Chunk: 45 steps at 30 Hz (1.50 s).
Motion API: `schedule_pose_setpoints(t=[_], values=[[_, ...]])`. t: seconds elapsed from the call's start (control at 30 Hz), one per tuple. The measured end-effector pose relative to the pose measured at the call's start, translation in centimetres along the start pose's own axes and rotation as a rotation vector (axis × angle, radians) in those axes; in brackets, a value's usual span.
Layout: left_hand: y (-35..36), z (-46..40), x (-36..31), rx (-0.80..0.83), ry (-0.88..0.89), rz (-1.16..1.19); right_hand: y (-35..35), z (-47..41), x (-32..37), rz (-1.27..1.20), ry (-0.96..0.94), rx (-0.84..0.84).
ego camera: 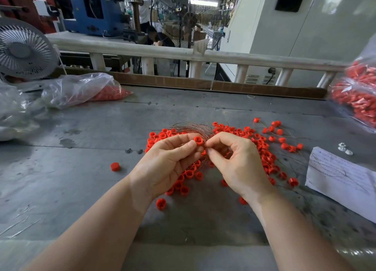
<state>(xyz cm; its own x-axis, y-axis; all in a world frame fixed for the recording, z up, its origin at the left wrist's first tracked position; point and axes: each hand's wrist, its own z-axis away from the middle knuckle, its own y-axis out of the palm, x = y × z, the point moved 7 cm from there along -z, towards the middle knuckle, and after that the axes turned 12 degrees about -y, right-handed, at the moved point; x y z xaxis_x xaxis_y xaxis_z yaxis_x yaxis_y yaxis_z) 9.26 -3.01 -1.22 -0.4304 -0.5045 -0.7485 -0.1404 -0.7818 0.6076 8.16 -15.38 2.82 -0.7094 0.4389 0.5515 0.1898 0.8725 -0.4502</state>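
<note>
Our left hand pinches one red cap between thumb and forefinger, held just above the cap pile on the grey table. Our right hand has thumb and forefinger pressed together right beside the cap, seemingly on a thin wire, though it is too fine to see. The wire bundle fans out just behind our fingers. A lone cap lies to the left, a paper to the right.
</note>
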Motion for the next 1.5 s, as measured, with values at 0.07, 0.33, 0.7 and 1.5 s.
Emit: schedule_pose_setpoints(t=[0.07,0.33,0.7,1.5], values=[[0.03,0.03,0.05,0.0,-0.009,0.002,0.04,0.0,0.06,0.051,-0.02,0.003],[-0.01,0.09,0.16,-0.018,-0.04,0.042,-0.15,0.05,0.26,0.107,-0.048,-0.016],[-0.12,0.18,0.22,-0.026,-0.082,0.052,-0.12,-0.01,0.21,0.115,-0.038,-0.006],[-0.19,0.19,0.01,-0.057,-0.028,0.034,-0.12,0.03,0.08,0.138,-0.068,-0.006]])
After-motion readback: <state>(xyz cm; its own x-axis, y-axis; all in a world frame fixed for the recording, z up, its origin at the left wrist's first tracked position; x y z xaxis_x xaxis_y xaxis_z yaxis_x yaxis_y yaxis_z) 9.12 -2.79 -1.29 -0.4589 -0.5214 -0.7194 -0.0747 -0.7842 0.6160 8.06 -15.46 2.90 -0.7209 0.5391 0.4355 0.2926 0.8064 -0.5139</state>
